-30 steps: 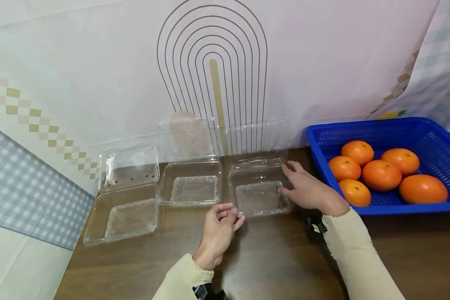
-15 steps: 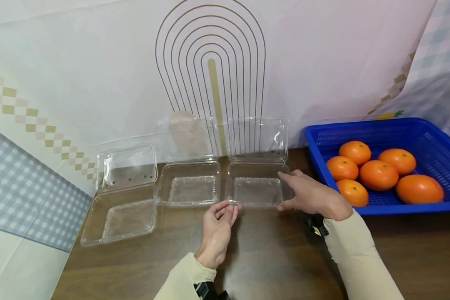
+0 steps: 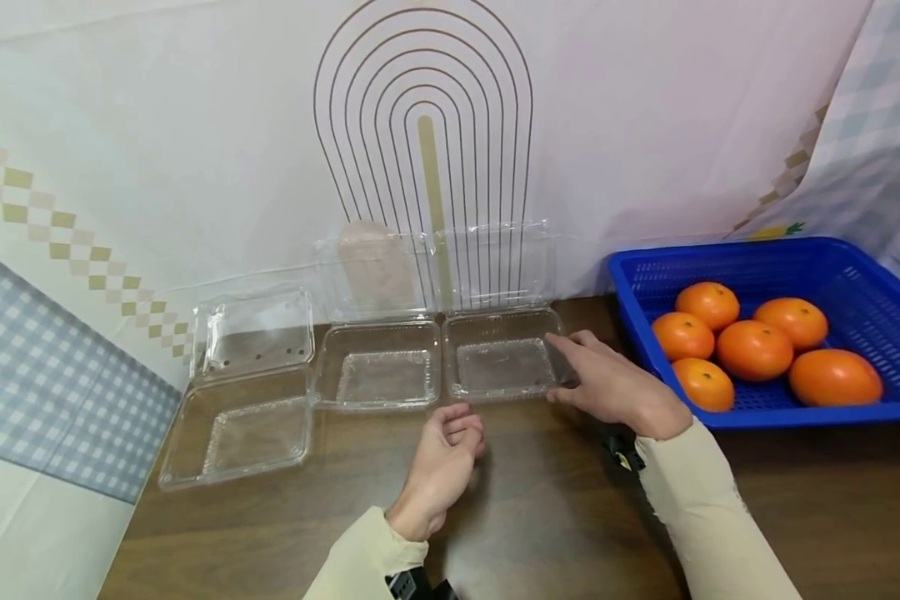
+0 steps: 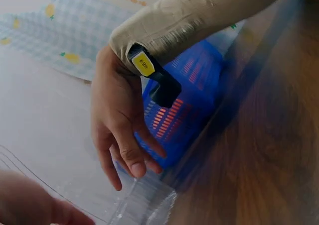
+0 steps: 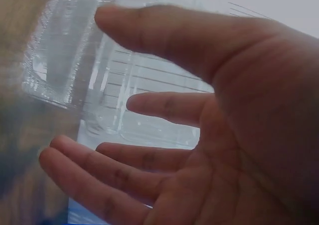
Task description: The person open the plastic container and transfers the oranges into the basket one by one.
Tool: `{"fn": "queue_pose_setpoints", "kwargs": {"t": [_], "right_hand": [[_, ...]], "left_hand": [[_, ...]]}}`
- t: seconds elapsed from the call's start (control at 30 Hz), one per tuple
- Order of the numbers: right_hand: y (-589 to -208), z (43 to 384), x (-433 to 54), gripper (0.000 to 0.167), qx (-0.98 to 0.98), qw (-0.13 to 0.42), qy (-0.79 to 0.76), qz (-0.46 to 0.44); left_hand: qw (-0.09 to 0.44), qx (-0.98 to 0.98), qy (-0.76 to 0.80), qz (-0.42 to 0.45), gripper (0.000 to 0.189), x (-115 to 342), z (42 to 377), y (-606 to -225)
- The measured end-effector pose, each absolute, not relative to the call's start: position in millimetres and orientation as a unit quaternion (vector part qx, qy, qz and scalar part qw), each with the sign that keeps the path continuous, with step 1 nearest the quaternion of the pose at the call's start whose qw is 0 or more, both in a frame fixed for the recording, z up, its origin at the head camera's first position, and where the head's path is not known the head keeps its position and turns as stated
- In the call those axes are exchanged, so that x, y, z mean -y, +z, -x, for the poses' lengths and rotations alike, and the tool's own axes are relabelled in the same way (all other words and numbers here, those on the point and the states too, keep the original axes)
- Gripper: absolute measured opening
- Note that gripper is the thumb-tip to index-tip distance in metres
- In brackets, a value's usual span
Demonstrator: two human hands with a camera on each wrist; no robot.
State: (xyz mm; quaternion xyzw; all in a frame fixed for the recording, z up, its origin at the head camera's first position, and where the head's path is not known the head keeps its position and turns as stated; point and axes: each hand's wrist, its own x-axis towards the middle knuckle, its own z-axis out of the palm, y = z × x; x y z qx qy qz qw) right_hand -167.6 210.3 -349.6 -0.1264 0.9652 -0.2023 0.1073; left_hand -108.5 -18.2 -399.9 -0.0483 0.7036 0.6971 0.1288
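Observation:
Three clear plastic clamshell boxes stand in a row in the head view, lids raised against the wall. My right hand [image 3: 615, 383] is at the right side of the right-hand box [image 3: 504, 367], thumb and fingers spread and relaxed around that edge. In the right wrist view the palm faces the camera with nothing in it. Just in front of the same box, my left hand [image 3: 438, 467] hovers with loosely curled, empty fingers. The middle box [image 3: 386, 375] sits close against the right-hand one. Further left, the third box [image 3: 255, 433] lies turned at an angle.
A blue plastic basket [image 3: 795, 417] on the right holds several oranges [image 3: 755, 350], its left side close to my right forearm. Behind the boxes rises a wall [image 3: 195, 125] covered with printed cloth. Brown wooden tabletop [image 3: 532, 517] lies in front.
The right-hand box has slid back and left against the middle box, and its lid has swung upright. My left hand has let go of its front corner; my right hand stays at its side.

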Motion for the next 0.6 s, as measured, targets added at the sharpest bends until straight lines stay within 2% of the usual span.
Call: {"fn": "queue_pose_setpoints", "kwargs": {"t": [0.23,0.4,0.5,0.6], "right_hand": [[-342,158,-214,0.083,-0.968,0.108,-0.193,0.117],[-325,154,-215,0.078,-0.966,0.071,-0.207,0.138],[-316,151,-219,0.072,-0.963,0.045,-0.220,0.149],[-310,150,-222,0.067,-0.959,0.021,-0.234,0.160]], "left_hand": [[0.125,-0.794,0.595,-0.011,0.044,22,103,-389],[0.101,-0.850,0.512,-0.075,0.033,36,101,-371],[0.060,-0.860,0.495,-0.110,0.024,45,101,-361],[-0.026,-0.876,0.466,-0.120,0.022,53,101,-356]]}}
